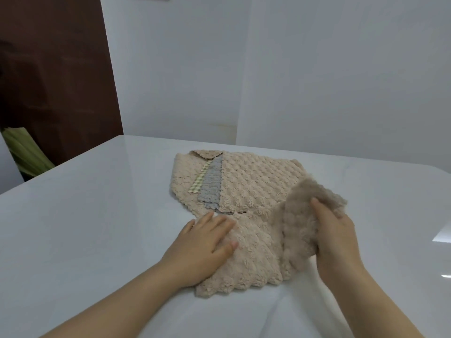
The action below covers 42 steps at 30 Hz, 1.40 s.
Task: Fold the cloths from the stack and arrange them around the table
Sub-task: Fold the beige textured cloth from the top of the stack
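A beige fluffy cloth [256, 259] lies on the white table [97, 215] in front of me. My left hand [205, 245] presses flat on its left part with straight fingers. My right hand [334, 237] grips the cloth's right edge and holds that flap raised off the table, turned toward the left. Behind it lies the stack of cloths [253, 181]: beige ones on top and underneath, with a grey cloth [211, 189] and a green checked strip [201, 179] showing between them.
The table's far edge runs close to a white wall [268, 69]. A dark brown door [53, 69] and a green striped object [26, 152] stand beyond the table's left corner. Bare tabletop spreads left and right of the cloths.
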Each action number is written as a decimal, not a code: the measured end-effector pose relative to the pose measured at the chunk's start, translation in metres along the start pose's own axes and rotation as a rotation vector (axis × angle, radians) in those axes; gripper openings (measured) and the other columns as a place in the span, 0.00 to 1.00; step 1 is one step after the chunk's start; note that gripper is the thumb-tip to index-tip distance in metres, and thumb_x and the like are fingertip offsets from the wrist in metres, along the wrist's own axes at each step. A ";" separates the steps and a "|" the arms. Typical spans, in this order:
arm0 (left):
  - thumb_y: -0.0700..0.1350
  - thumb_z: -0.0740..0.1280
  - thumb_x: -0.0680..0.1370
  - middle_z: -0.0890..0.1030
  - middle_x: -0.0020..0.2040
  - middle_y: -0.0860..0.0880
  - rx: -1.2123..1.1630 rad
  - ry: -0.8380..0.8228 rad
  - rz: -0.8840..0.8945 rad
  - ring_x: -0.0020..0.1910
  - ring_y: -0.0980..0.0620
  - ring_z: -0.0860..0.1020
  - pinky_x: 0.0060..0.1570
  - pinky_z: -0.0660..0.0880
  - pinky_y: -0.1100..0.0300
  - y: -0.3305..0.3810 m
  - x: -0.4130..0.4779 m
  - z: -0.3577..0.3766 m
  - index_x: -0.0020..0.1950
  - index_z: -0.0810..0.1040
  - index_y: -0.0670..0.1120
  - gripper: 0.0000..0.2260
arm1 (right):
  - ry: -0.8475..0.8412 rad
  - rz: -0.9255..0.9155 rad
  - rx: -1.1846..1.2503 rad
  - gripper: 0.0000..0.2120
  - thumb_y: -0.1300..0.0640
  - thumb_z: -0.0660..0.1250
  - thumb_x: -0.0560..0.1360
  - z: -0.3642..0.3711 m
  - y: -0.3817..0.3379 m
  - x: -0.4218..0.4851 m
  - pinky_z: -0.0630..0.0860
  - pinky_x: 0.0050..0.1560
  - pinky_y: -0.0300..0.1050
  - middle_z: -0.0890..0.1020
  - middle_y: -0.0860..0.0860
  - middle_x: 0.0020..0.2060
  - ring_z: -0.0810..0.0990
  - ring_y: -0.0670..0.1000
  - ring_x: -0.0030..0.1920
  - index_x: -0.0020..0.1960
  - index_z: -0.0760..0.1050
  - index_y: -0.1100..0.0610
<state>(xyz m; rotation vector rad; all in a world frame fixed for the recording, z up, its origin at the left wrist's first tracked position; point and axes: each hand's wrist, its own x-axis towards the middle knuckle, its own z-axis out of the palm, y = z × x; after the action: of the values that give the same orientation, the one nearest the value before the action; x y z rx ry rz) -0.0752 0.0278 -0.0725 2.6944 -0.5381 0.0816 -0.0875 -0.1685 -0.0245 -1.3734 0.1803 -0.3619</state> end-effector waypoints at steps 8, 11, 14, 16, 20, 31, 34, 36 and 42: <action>0.55 0.53 0.80 0.81 0.42 0.54 -0.895 0.378 -0.364 0.42 0.59 0.76 0.38 0.67 0.68 -0.012 -0.003 -0.026 0.48 0.76 0.55 0.13 | -0.482 -0.436 -0.601 0.16 0.58 0.60 0.76 0.049 0.031 -0.031 0.67 0.48 0.24 0.77 0.34 0.50 0.75 0.34 0.49 0.60 0.74 0.43; 0.53 0.60 0.78 0.81 0.47 0.49 -0.959 0.344 -0.398 0.45 0.52 0.78 0.45 0.73 0.60 -0.018 -0.002 -0.026 0.57 0.72 0.56 0.09 | -0.646 -0.546 -0.793 0.20 0.54 0.59 0.72 0.051 0.038 -0.034 0.61 0.51 0.19 0.75 0.35 0.55 0.71 0.38 0.57 0.64 0.72 0.45; 0.44 0.67 0.76 0.79 0.35 0.52 -0.843 0.322 -0.325 0.36 0.53 0.77 0.43 0.72 0.59 -0.025 -0.002 -0.021 0.60 0.70 0.62 0.17 | -0.761 -0.632 -0.870 0.23 0.48 0.63 0.70 0.048 0.039 -0.033 0.58 0.52 0.18 0.77 0.40 0.56 0.69 0.39 0.57 0.64 0.73 0.49; 0.41 0.67 0.75 0.76 0.30 0.57 -0.741 0.340 -0.303 0.32 0.57 0.73 0.39 0.69 0.62 -0.024 -0.002 -0.022 0.50 0.76 0.59 0.12 | -0.809 -0.628 -0.878 0.31 0.36 0.63 0.65 0.044 0.032 -0.034 0.58 0.55 0.18 0.76 0.38 0.57 0.69 0.33 0.57 0.65 0.72 0.48; 0.39 0.66 0.75 0.81 0.41 0.54 -0.761 0.305 -0.285 0.44 0.53 0.78 0.50 0.73 0.59 -0.021 -0.004 -0.023 0.40 0.81 0.55 0.11 | -0.572 -0.542 -0.758 0.27 0.32 0.54 0.64 0.030 0.022 -0.023 0.64 0.52 0.23 0.74 0.26 0.43 0.72 0.30 0.52 0.55 0.78 0.43; 0.35 0.65 0.76 0.84 0.42 0.52 -1.169 0.147 -0.229 0.43 0.55 0.81 0.43 0.78 0.64 -0.014 -0.008 -0.029 0.53 0.77 0.52 0.13 | -0.567 -0.116 -0.636 0.20 0.40 0.69 0.66 0.009 0.022 -0.005 0.71 0.54 0.40 0.71 0.38 0.59 0.70 0.41 0.60 0.57 0.70 0.37; 0.40 0.68 0.75 0.80 0.39 0.57 -0.882 0.148 -0.250 0.42 0.57 0.78 0.43 0.73 0.66 -0.017 -0.005 -0.024 0.51 0.77 0.55 0.10 | -0.812 -0.123 -0.795 0.29 0.41 0.71 0.58 0.002 0.018 -0.006 0.60 0.67 0.40 0.56 0.34 0.68 0.56 0.38 0.69 0.57 0.65 0.32; 0.45 0.70 0.73 0.74 0.32 0.57 -0.827 0.153 -0.281 0.34 0.58 0.74 0.36 0.69 0.63 -0.017 -0.005 -0.022 0.48 0.77 0.56 0.08 | -0.881 -0.199 -0.886 0.28 0.50 0.72 0.60 -0.003 0.019 -0.004 0.57 0.63 0.33 0.52 0.34 0.68 0.52 0.34 0.68 0.56 0.66 0.33; 0.54 0.71 0.63 0.82 0.47 0.52 -0.730 0.179 -0.335 0.49 0.53 0.80 0.53 0.76 0.55 -0.016 -0.006 -0.022 0.48 0.76 0.57 0.15 | -0.746 -0.339 -0.813 0.16 0.63 0.66 0.64 -0.009 0.017 0.002 0.65 0.51 0.23 0.71 0.31 0.58 0.68 0.28 0.58 0.40 0.75 0.41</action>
<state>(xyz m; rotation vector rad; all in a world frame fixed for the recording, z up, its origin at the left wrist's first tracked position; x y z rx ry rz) -0.0740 0.0518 -0.0583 1.9971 -0.0300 0.0243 -0.0857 -0.1748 -0.0423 -2.2566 -0.5933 -0.0158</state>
